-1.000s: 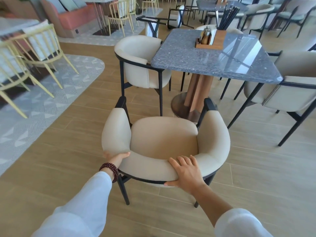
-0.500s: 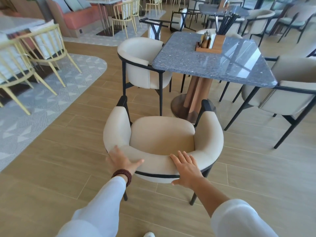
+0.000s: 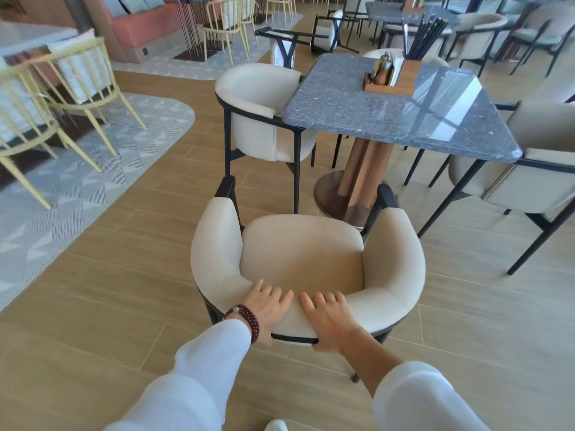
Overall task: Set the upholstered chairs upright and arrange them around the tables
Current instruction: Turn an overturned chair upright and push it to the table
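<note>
A cream upholstered chair (image 3: pixel 298 253) with a black frame stands upright on the wooden floor, its open front facing the grey stone table (image 3: pixel 389 119). Both hands sit close together on the middle of its curved backrest. My left hand (image 3: pixel 267 309), with a bead bracelet at the wrist, lies over the top edge with the thumb behind the back. My right hand (image 3: pixel 326 318) grips the same way beside it. Two like chairs stand upright at the table, one on its left (image 3: pixel 258 98) and one on its right (image 3: pixel 513 172). Behind the table an overturned chair (image 3: pixel 323 35) lies on the floor.
A wooden caddy (image 3: pixel 392 76) with dark sticks stands on the table, whose brown pedestal (image 3: pixel 357 181) is just ahead of the held chair. Yellow wire chairs (image 3: pixel 62 98) stand on a patterned rug (image 3: pixel 77 181) at the left. More tables and chairs fill the back.
My left hand slid from the backrest's left corner to its middle, and my right hand shifted left to meet it. The chair has stayed in front of the table.
</note>
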### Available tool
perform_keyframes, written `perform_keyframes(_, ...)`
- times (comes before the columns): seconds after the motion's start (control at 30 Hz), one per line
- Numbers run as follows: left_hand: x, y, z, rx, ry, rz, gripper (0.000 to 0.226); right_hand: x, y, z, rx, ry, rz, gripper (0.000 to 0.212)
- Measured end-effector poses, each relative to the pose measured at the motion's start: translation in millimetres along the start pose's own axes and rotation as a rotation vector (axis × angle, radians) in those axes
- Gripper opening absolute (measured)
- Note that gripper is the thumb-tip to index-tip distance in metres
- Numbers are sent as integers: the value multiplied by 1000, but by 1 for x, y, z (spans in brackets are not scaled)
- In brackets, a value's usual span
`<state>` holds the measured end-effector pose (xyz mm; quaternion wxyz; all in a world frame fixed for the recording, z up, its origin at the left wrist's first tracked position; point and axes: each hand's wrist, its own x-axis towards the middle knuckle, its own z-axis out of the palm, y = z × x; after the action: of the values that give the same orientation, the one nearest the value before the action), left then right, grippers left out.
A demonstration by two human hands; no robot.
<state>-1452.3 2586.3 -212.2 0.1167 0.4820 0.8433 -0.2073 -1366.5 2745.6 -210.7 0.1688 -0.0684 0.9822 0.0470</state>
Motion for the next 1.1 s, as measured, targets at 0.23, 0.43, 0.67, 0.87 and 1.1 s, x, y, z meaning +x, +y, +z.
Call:
perform_keyframes(0.23,12,-17,-11,27,15,111,102,16,13,-9,-42,-44,-74,101)
perform_keyframes(0.43,46,-76,-72,-133,-28,103,88,56,55,-72,37,-71,-31,85)
perform_keyframes(0.67,97,-141,-113,-411,-204,37,96,105,104,-129,175,-168,30,105)
perform_keyframes(0.87,131,-177,-136,-569,-257,11,116,139,136,-158,289,-179,23,120)
perform_keyframes(1.1,171,-214,-170,-684,-378,-22,93,185,172,-188,311,-237,22,92)
